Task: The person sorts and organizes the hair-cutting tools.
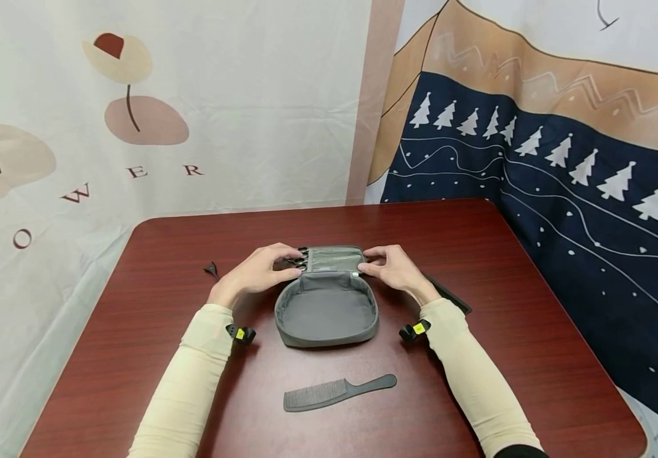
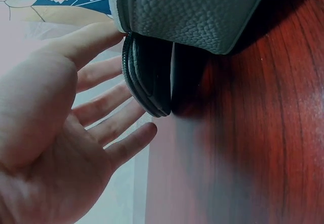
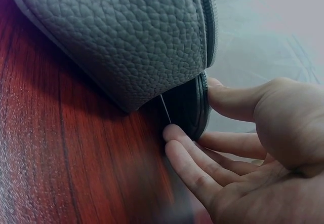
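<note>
A grey, pebbled cosmetic bag [image 1: 326,312] lies unzipped on the table, its hollow body toward me. Its lid [image 1: 337,259] is folded back at the far side, with a clear pocket on the inner face. Dark looped ends [image 1: 301,259] stick out at the lid's left edge. At that edge my left hand [image 1: 260,270] holds the lid, thumb on the zip side and fingers partly hidden behind it. Opposite, my right hand [image 1: 393,270] pinches the lid's right edge, thumb at the zip [image 3: 205,100] and fingertips underneath.
A grey comb [image 1: 337,393] lies in front of the bag. Left of my left hand is a small black clip-like item [image 1: 211,270]. A flat black object [image 1: 449,294] is partly covered by my right forearm. Patterned cloths hang behind the red-brown table [image 1: 191,235].
</note>
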`<action>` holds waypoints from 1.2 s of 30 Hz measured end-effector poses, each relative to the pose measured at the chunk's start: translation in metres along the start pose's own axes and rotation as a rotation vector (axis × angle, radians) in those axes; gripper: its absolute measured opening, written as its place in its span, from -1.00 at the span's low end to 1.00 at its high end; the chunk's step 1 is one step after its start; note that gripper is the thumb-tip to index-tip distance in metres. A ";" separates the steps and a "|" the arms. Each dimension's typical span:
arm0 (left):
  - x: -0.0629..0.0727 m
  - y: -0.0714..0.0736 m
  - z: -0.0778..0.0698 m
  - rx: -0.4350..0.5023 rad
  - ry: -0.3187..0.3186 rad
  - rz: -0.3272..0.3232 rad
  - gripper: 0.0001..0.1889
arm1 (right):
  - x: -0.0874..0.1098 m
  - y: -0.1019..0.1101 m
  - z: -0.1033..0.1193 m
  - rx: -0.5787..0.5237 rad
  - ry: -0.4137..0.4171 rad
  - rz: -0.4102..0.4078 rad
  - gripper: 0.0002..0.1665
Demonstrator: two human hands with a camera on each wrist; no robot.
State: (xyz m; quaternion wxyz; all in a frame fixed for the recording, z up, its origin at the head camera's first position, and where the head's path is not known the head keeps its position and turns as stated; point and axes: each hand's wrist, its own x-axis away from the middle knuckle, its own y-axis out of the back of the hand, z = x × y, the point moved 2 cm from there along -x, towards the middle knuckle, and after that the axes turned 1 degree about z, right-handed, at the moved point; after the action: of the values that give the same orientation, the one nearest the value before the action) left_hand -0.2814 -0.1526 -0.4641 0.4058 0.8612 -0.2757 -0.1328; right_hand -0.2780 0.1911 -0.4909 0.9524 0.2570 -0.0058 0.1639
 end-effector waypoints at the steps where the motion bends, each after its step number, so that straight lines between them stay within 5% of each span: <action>1: 0.000 0.000 0.000 0.000 -0.003 -0.002 -0.50 | 0.000 0.000 0.000 0.001 -0.002 -0.002 -0.38; 12: -0.001 -0.001 0.002 0.032 0.019 0.016 -0.16 | -0.001 0.000 -0.002 -0.005 -0.005 -0.001 -0.37; 24: 0.005 -0.001 0.002 0.047 0.047 -0.040 -0.04 | -0.001 0.001 -0.001 -0.012 0.005 0.008 -0.37; 36: 0.037 0.019 0.021 -0.067 0.041 -0.172 -0.13 | -0.001 0.000 -0.002 -0.021 -0.003 0.003 -0.37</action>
State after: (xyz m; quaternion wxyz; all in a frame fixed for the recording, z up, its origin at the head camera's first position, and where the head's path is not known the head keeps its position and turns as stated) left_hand -0.2676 -0.1969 -0.4626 0.4269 0.8703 -0.1878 -0.1586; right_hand -0.2792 0.1918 -0.4922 0.9548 0.2471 -0.0093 0.1651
